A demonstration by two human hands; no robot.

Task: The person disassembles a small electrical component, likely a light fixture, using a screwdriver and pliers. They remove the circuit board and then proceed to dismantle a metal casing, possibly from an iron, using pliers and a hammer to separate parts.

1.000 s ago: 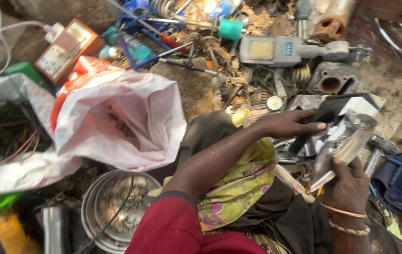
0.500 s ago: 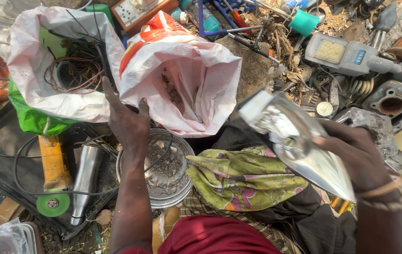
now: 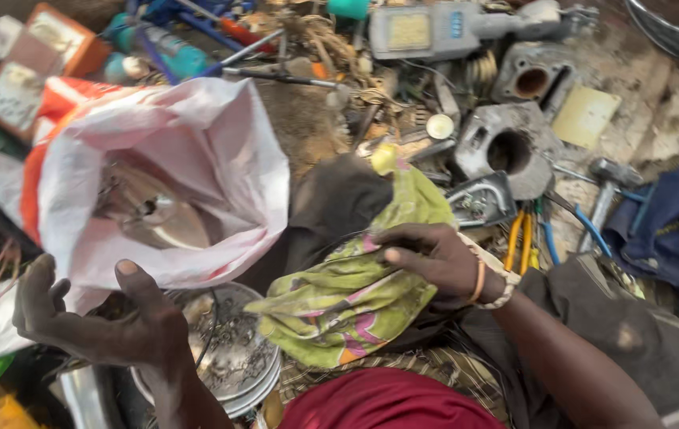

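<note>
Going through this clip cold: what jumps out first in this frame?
The big white plastic sack at left, gaping open with a shiny metal piece inside. The right hand grips a green patterned cloth at centre, while the open left hand hovers just below the sack. Behind lies a litter of grey metal engine parts and tools.

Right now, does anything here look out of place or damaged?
Mostly clutter. Tools and grey engine parts lie scattered on bare dirt. The white sack gapes open, tipped sideways, with a shiny metal piece inside. The right hand grips a crumpled green cloth; the left hand is empty.
</note>
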